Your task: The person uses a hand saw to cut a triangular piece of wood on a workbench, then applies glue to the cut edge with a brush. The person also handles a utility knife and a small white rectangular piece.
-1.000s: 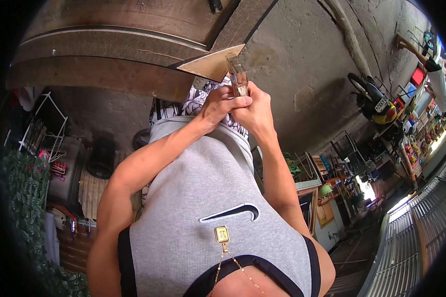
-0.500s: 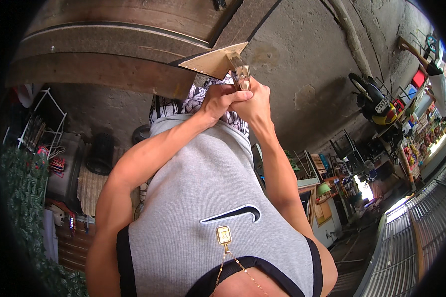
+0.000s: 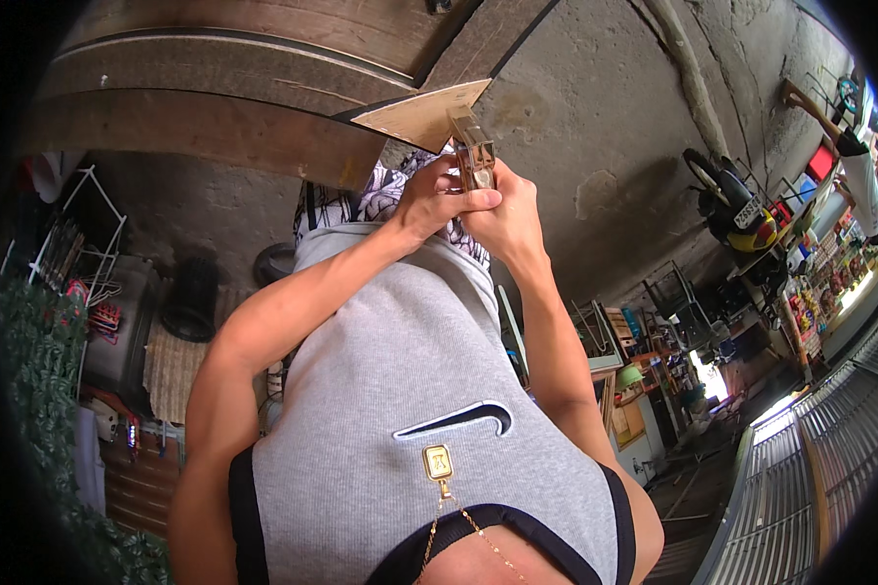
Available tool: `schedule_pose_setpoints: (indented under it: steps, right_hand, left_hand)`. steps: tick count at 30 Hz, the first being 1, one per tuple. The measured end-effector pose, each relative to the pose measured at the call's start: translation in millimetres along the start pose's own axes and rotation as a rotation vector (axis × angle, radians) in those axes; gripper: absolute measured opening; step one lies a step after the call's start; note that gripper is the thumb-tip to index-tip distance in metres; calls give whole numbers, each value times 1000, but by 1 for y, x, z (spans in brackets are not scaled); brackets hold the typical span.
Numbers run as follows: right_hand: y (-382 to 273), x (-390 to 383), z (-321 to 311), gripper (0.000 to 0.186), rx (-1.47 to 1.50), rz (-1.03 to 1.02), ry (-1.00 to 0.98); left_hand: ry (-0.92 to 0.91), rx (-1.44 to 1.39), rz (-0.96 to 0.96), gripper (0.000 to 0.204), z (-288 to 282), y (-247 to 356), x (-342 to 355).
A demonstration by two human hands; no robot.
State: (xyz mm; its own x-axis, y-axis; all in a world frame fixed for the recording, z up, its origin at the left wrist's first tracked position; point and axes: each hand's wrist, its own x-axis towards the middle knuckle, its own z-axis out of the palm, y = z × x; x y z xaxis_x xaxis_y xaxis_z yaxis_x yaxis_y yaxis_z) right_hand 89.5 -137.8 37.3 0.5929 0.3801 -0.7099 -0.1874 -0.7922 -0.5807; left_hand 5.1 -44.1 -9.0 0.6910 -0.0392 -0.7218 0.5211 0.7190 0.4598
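Observation:
Both my hands are closed around a shiny metal hand tool (image 3: 476, 164), boxy and chrome-coloured; its exact kind is hard to make out. My left hand (image 3: 431, 202) wraps it from the left, thumb lying across toward the right. On its right side my right hand (image 3: 505, 208) grips it, fingers mostly hidden. The tool's far end meets a triangular piece of pale wood (image 3: 415, 115), which sits at the near corner of a brown wooden panel with a raised frame (image 3: 224, 70). My patterned shorts show behind the hands.
A concrete floor (image 3: 595, 127) stretches beyond. A parked motorcycle (image 3: 737, 205) stands at right, near another person's leg (image 3: 815, 112). Cluttered shelves (image 3: 644, 361) are at lower right. A white wire rack (image 3: 93, 229) and a black tyre (image 3: 190, 297) are on the left.
My hands have shifted slightly toward me and to the right, and the fingers of my left hand have loosened a little around the tool. The triangular wood stays in place.

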Motion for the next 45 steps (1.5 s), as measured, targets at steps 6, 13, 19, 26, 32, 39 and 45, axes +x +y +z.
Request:
schedule_pose_setpoints:
  steps: [6,13,19,26,32,39,45]
  right_hand:
    - [-5,5,2,19,-2,57,-9]
    - [17,18,9,28,-125,49,-9]
    - [13,5,3,26,-70,-22,13]
    - [5,-9,1,21,55,-49,-24]
    - [19,2,3,23,-62,-50,-4]
    - [23,15,10,24,-121,-44,-32]
    - [17,8,7,22,-137,-71,0]
  left_hand:
    - [43,-62,-100,41,-6,-6,3]
    - [80,-163,-93,41,-1,-16,11]
    - [62,-41,-44,48,-1,-20,5]
    - [42,-32,36,51,1,-25,-2]
    - [62,83,6,44,-6,-23,4]
    - [105,4,11,43,-7,-30,11]
    - [69,69,2,42,-9,-28,7]
